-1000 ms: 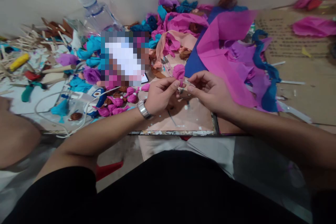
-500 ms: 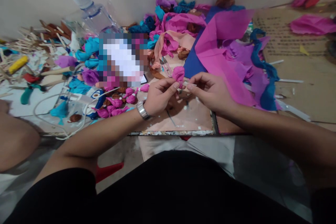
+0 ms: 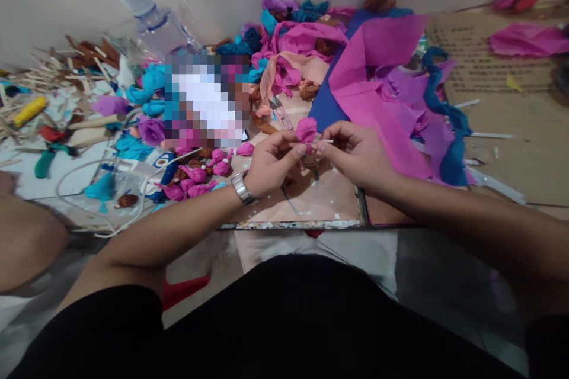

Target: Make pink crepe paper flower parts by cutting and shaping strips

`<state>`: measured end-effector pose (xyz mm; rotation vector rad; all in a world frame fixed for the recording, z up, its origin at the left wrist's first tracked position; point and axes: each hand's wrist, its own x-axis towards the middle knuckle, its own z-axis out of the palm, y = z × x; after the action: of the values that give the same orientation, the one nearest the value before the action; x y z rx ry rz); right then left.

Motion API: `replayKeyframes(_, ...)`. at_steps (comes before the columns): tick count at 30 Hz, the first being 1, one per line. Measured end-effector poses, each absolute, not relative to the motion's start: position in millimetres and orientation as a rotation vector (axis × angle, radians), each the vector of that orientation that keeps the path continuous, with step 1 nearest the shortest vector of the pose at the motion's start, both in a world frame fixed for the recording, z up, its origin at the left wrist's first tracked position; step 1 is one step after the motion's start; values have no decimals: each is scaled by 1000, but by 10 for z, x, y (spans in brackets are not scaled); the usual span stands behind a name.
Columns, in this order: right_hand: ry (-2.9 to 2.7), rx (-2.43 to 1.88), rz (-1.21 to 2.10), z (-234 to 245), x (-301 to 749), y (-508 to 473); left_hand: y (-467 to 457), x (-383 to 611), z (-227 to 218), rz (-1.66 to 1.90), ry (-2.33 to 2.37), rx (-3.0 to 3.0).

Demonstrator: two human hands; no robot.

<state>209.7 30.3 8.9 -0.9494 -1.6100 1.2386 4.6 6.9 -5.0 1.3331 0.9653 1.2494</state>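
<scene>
A small pink crepe-paper flower bud (image 3: 306,128) is pinched at its base between the fingers of my left hand (image 3: 272,161), which wears a metal watch. My right hand (image 3: 355,153) is closed just to the right, pinching a thin white strip (image 3: 326,141) that runs to the bud's base. Both hands hover over a peach-coloured board (image 3: 320,201) at the table's near edge. Finished pink buds (image 3: 200,173) lie in a small heap left of my left hand.
Crumpled pink, purple and blue crepe paper (image 3: 382,89) piles up behind and to the right. A clear plastic bottle (image 3: 153,18), wooden sticks (image 3: 53,68), a white cable (image 3: 89,177) and small snips (image 3: 281,111) lie left and behind. Brown cardboard (image 3: 511,100) covers the right side.
Both hands and the pink bud have stayed nearly in place; the fingers have shifted slightly around the bud's base and the white strip.
</scene>
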Motion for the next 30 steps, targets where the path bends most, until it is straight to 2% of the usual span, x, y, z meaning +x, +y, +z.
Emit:
replayKeyframes(23, -1574, -922, 1381, 103, 2084, 284, 89, 37, -96, 1081, 721, 1164)
replayKeyframes(30, -1561, -917, 1181, 53, 2102, 345, 109, 39, -121, 1205, 800, 1090)
